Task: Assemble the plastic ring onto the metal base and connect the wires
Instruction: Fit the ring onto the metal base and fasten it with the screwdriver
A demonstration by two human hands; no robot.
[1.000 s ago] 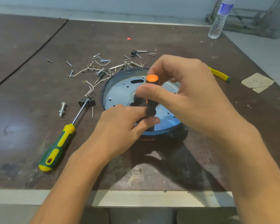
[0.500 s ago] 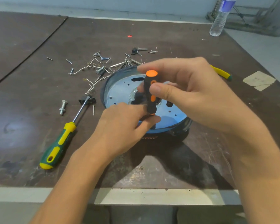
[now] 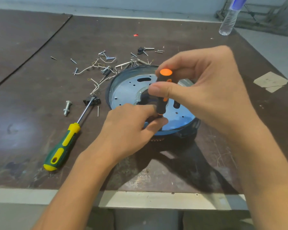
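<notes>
1. Step in hand, by my read: you're driving a screw into the metal base (image 3: 126, 90), i.e. the fastening stage. Wires not yet connected.
2. Your right hand (image 3: 206, 93) grips the handle of the black-and-orange screwdriver (image 3: 161, 103), thumb across the front, fingers curled behind. Driver stands near upright over the base's near side.
3. Your left hand (image 3: 128, 128) pinches thumb + index round the driver's lower end to steady it. Tip & any screw are hidden under the fingers.
4. Base: round pan, open side up, mid-table (image 3: 156, 39), a bit toward the near edge & right of centre. Plastic ring: can't pick it out for sure; the dark band under the base's near rim may be it.
5. Next move prob. calls for: driver square to the hole, light downward press, twist w/ the right hand, left fingers off the tip once it bites. Wires after that.
6. Counts:
   - screwdrivers 2; the 2nd, a green-and-yellow screwdriver (image 3: 63, 143), lies left of the base, handle toward the near edge
   - base 1
   - big bolt (image 3: 67, 107) 1, left of that driver's shaft
   - small black parts 2: one (image 3: 96, 101) at the shaft tip, one (image 3: 140, 50) toward the far edge
   - water bottle (image 3: 229, 17) 1, far right corner
   - paper scrap (image 3: 271, 81) 1, right edge
   - white wires (image 3: 96, 84): a few, tangled, touching the base's far-left rim; can't count
   - loose screws: a dozen or so, too small for an exact no.
</notes>
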